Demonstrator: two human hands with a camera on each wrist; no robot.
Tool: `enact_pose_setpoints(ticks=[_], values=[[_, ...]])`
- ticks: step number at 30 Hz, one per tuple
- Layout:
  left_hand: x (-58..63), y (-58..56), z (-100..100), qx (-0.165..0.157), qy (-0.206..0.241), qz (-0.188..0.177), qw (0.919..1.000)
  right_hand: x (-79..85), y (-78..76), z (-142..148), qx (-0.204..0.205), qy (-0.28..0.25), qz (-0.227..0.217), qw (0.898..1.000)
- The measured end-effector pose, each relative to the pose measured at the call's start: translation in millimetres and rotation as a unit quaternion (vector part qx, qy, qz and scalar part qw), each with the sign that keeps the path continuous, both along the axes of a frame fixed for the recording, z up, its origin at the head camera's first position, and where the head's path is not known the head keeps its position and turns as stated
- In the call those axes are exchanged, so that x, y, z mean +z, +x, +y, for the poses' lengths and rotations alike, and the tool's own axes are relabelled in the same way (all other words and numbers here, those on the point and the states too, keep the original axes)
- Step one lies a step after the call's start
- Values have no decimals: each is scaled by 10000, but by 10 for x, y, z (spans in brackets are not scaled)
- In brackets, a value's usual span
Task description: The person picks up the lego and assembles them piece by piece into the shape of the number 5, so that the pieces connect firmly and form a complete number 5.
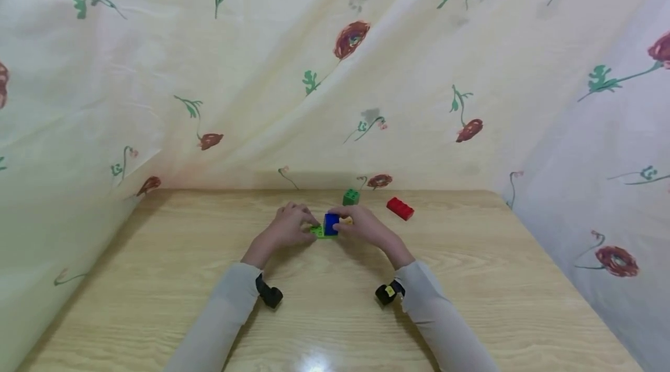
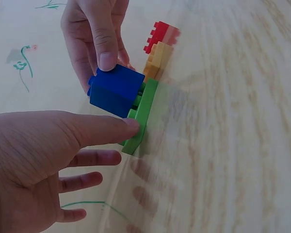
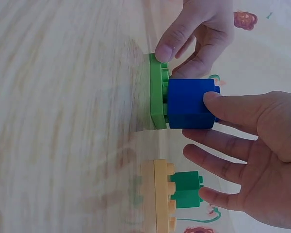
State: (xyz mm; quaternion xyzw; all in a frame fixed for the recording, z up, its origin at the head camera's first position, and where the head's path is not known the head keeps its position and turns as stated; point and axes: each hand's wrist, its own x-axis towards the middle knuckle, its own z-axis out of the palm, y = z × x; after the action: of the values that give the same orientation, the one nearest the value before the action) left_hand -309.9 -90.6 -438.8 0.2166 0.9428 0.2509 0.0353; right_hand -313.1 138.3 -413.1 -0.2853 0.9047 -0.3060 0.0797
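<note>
A light green toy plate (image 1: pixel 320 233) with studs lies on the table between both hands. On its studded side, toward the right end, stands a blue building block (image 3: pixel 191 103). My right hand (image 1: pixel 364 225) pinches the upper part of this block, thumb on the near face and fingers behind. At the plate's left end my left hand (image 1: pixel 288 226) grips the edge, thumb (image 2: pixel 123 127) in front and the index finger hidden behind. Bare studs show between the left thumb and the blue block. The other left fingers are spread loosely.
Behind the right hand lies an orange-yellow block (image 3: pixel 161 194), mostly covered in the head view. A darker green block (image 1: pixel 351 196) stands near the back edge, and a red block (image 1: pixel 400 208) lies to its right. Flowered cloth (image 1: pixel 293 70) hangs around the wooden table (image 1: pixel 324 314).
</note>
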Motion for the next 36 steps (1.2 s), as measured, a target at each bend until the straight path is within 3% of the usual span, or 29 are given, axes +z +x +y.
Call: enact_pose_setpoints(ticks=[25, 36], values=[[1, 0, 10, -156, 46, 297, 9994, 1, -16, -52, -186, 95, 294, 9994], [-17, -14, 5, -224, 229, 313, 9990, -4, -13, -59, -298, -252, 298, 9988]])
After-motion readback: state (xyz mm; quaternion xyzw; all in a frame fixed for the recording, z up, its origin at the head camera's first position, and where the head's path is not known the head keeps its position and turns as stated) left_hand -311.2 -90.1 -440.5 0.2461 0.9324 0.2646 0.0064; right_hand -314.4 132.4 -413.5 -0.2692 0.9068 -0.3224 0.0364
